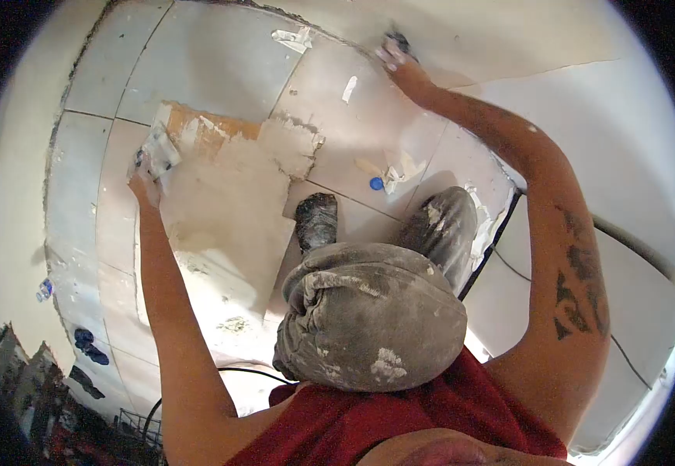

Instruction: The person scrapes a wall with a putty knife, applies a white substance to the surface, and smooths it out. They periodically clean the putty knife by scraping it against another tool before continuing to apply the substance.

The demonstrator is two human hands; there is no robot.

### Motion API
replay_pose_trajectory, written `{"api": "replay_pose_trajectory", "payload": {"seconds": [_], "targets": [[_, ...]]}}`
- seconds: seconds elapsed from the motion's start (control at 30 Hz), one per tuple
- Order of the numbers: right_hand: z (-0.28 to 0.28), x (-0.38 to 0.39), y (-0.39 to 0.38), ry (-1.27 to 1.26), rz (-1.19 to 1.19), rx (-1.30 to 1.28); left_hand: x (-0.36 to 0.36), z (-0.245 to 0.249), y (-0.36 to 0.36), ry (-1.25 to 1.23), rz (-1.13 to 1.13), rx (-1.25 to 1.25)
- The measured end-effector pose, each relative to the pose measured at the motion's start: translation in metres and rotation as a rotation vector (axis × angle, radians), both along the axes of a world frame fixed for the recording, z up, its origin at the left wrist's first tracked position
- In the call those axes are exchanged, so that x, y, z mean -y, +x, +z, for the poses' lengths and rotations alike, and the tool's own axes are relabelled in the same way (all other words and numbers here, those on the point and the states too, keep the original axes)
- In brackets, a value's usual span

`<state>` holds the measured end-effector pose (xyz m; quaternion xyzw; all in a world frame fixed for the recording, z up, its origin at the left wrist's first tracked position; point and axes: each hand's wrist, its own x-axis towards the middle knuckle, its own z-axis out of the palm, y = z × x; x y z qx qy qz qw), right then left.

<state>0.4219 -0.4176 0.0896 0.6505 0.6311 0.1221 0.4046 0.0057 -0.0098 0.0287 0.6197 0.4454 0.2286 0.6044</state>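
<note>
Out to the left, my left hand [145, 185] is closed on a flat scraper [163, 149] smeared with whitish paste. It is over the left edge of a plaster-covered sheet [221, 194] on the floor, whose bare part is orange-brown. My right hand [404, 71] reaches forward to the bottom of the pale wall [500, 39]. Its fingers are bent round a small dark object [398, 40] against the wall; blur hides what kind it is. White smears mark those fingers.
Grey-white tiles [205, 46] cover the floor. A blue bottle cap [376, 184] lies among pale scraps [403, 171] near my dusty knee [438, 233]. Dark items [90, 346] lie at left, and a grey pipe [632, 245] runs along the right.
</note>
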Motion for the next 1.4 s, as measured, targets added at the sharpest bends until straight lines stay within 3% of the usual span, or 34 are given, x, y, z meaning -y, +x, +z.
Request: {"api": "replay_pose_trajectory", "payload": {"seconds": [0.03,0.2,0.27,0.3,0.37,0.4,0.47,0.5,0.6,0.7,0.77,0.83,1.03,1.1,1.17,1.23,1.27,1.37,1.4], "targets": [[0.015,0.017,-0.016,-0.031,-0.052,0.090,0.001,0.004,0.004,-0.172,0.074,0.020],[0.023,0.074,-0.055,-0.181,-0.267,0.129,-0.005,-0.014,-0.001,-0.179,0.023,0.219],[0.019,0.060,-0.067,-0.178,-0.181,0.051,-0.007,-0.018,-0.002,-0.184,0.029,0.218],[0.016,0.046,-0.076,-0.175,-0.138,0.015,-0.009,-0.021,-0.001,-0.212,0.043,0.216],[0.082,-0.023,-0.104,0.060,0.030,-0.092,-0.012,-0.029,-0.002,-0.236,0.060,0.212],[0.059,-0.056,-0.096,0.080,0.145,0.126,-0.013,-0.034,-0.003,-0.228,0.065,0.211],[0.048,-0.120,-0.089,0.259,0.183,0.115,-0.010,-0.025,-0.002,-0.223,0.034,0.266],[0.063,-0.149,-0.087,0.411,0.107,-0.116,-0.007,-0.019,-0.001,-0.215,0.055,0.241],[0.063,-0.214,-0.064,0.233,0.101,0.186,0.012,0.010,0.010,-0.178,0.138,0.150],[0.059,-0.236,-0.047,0.184,0.127,0.257,0.006,0.000,0.008,-0.056,0.091,0.199],[0.053,-0.238,-0.038,0.167,0.153,0.282,0.003,0.006,0.007,0.113,0.064,0.065],[0.049,-0.233,-0.030,0.152,0.177,0.301,0.009,0.013,0.011,0.272,0.023,-0.071],[0.038,-0.179,-0.020,0.094,0.238,0.326,0.005,0.006,0.008,0.048,0.050,0.078],[0.034,-0.149,-0.019,0.049,0.261,0.335,-0.004,-0.016,-0.005,0.295,-0.078,-0.004],[0.018,-0.115,-0.010,-0.007,0.248,0.313,-0.014,-0.031,-0.014,0.268,-0.130,0.011],[0.022,-0.083,-0.015,0.007,0.194,0.273,-0.016,-0.026,-0.011,-0.025,-0.103,0.119],[0.024,-0.069,-0.012,0.045,0.181,0.255,-0.011,-0.020,-0.007,0.078,-0.082,0.063],[0.014,-0.019,-0.006,0.106,0.158,0.209,-0.016,-0.024,-0.007,-0.100,-0.049,0.102],[0.017,-0.003,-0.008,0.090,0.159,0.200,-0.012,-0.019,-0.003,-0.221,0.059,0.181]]}}
